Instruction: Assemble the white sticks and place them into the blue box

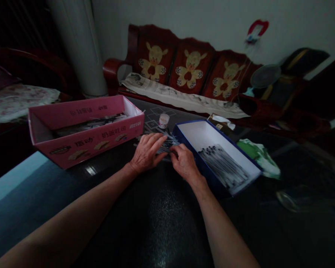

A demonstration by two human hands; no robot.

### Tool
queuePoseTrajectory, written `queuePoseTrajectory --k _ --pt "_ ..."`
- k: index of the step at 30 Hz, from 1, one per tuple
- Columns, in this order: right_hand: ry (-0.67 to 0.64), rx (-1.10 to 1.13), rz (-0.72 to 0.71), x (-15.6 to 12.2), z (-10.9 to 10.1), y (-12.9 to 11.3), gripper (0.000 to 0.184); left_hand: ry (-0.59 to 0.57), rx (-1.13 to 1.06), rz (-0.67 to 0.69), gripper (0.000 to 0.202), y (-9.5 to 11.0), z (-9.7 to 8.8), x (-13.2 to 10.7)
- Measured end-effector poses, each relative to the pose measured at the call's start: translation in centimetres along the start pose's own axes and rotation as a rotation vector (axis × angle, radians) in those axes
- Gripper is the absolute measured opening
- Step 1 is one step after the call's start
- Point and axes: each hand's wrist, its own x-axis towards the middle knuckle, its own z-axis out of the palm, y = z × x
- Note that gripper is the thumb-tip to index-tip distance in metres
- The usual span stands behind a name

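Between my hands on the dark table lies a loose pile of thin, pale stick-like pieces [170, 140], which look like pen parts. My left hand [147, 153] rests over the near left side of the pile, fingers stretched out and thumb apart. On the other side my right hand [182, 160] has its fingers curled together at the pile's edge; what they pinch is hidden. To the right, a blue box [188, 130] with a white inside holds a row of thin, clear pen-like sticks with dark ends [223, 165]. At the left stands a pink box [72, 149] with more such pieces inside.
A small whitish jar [163, 121] stands just behind the pile. Right of the blue box lie a green and white packet [259, 158] and a brown box with white paper [222, 121]. A red wooden sofa [132, 56] is beyond the table [114, 219].
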Motion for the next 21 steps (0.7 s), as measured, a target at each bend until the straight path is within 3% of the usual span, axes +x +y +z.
queuePoseTrajectory --k 3,6,9,13,17,21 --pt "0.067 -0.033 0.062 0.4 -1.8 0.2 0.020 0.107 0.008 -0.012 0.057 0.2 -0.3 0.0" --pt "0.129 -0.123 0.129 0.5 -4.7 1.6 0.022 0.124 -0.001 0.000 0.055 0.0 -0.2 -0.2" --pt "0.137 -0.333 0.240 -0.4 -8.3 4.7 0.025 0.111 -0.009 -0.020 0.052 -0.3 0.1 -0.2" --pt "-0.009 -0.598 0.495 -2.8 -12.2 10.6 0.027 0.092 -0.023 -0.059 0.049 -0.3 0.2 -0.2" --pt "-0.125 -0.609 0.659 -4.8 -13.2 14.8 0.025 0.072 -0.048 -0.105 0.047 -0.3 0.2 -0.2" --pt "-0.168 -0.583 0.694 -5.2 -12.8 16.0 0.022 0.131 -0.068 -0.199 0.047 -0.7 0.5 -0.4"
